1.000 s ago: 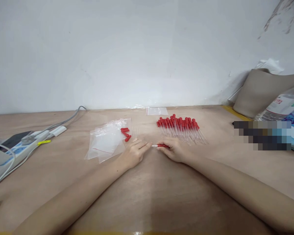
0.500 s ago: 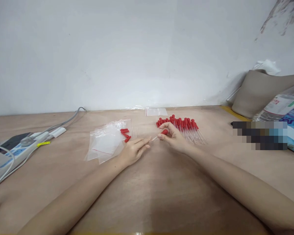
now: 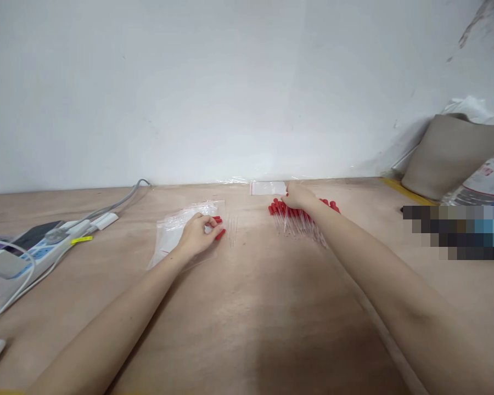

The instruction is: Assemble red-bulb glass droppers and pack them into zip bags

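My left hand (image 3: 200, 236) is over the clear zip bags (image 3: 170, 233), thumb and fingers pinched at the loose red rubber bulbs (image 3: 220, 235). Its fingers partly cover the bulbs. Just right of it, several thin clear glass tubes (image 3: 233, 230) lie side by side on the table. My right hand (image 3: 299, 196) reaches to the far side of a row of droppers (image 3: 298, 216), each a clear tube with a red bulb. Its fingers are closed on a dropper at the row's left part; the hand and forearm hide some of the row.
A small zip bag (image 3: 267, 188) lies by the wall behind the droppers. On the left are a power strip (image 3: 45, 252) with cables and a dark phone (image 3: 37, 236). A grey-brown container (image 3: 440, 159) and a water bottle (image 3: 483, 181) stand at the right.
My right hand has carried the dropper from the middle to the row at the right. The left hand has let go of the tube end and moved left to the loose bulbs.
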{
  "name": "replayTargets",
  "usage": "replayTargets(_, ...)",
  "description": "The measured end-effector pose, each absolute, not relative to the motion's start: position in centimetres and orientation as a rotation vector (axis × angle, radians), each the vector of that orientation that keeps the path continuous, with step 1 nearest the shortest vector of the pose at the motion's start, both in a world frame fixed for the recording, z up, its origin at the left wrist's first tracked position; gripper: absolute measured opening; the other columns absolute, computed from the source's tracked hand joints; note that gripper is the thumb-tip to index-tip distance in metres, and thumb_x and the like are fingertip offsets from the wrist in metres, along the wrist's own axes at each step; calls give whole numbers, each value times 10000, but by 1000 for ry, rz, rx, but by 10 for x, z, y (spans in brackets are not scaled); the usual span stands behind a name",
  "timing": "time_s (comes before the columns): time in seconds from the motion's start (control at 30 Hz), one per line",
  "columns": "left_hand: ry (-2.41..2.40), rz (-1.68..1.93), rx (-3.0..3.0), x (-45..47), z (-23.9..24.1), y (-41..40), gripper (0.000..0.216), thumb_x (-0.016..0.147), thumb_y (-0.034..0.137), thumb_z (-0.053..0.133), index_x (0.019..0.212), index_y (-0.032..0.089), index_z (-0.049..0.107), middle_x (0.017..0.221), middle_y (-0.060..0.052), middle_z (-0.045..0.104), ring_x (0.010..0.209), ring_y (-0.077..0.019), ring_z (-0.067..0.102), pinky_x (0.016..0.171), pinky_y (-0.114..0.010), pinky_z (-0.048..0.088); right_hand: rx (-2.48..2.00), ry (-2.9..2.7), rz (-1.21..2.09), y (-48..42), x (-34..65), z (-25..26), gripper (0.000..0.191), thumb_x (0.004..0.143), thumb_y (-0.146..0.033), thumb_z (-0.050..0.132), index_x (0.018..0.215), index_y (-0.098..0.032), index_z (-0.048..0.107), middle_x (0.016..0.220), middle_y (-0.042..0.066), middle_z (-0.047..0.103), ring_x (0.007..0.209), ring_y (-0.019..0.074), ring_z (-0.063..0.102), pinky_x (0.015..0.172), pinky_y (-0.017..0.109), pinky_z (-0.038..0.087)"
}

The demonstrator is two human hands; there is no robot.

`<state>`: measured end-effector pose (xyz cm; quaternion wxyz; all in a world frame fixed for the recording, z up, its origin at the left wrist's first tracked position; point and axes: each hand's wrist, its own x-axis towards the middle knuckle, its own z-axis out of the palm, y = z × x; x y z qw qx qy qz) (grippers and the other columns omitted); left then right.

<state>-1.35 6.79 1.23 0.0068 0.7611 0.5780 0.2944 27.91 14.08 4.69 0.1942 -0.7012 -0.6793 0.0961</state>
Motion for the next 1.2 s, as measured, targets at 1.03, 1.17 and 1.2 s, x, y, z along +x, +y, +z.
replayTargets(1.03, 1372, 1341, 2384, 25, -12, 49, 126, 822, 244, 481, 838, 150, 563, 818, -44, 500, 784, -161, 507, 717, -300, 453, -1809, -2027, 586, 93, 165, 18, 258, 733, -323, 507, 852, -141, 645, 875, 135, 663, 800, 246, 624, 613, 284, 443)
replayTargets(1.17, 1305, 1266, 2439, 27, -9, 43, 131, 837, 264, 473, 835, 156, 548, 795, -34, 562, 766, -155, 529, 710, -296, 443, -1601, -2032, 518, 64, 200, 19, 266, 839, -297, 368, 922, -141, 566, 822, 87, 650, 750, 164, 598, 653, 248, 424)
replayTargets(1.2, 1285, 1246, 2438, 29, -9, 41, 131, 838, 266, 475, 847, 159, 550, 805, -35, 578, 772, -156, 537, 706, -295, 445, -1526, -2023, 472, 52, 211, 16, 249, 853, -288, 355, 973, -151, 525, 851, 72, 638, 763, 148, 584, 672, 242, 417)
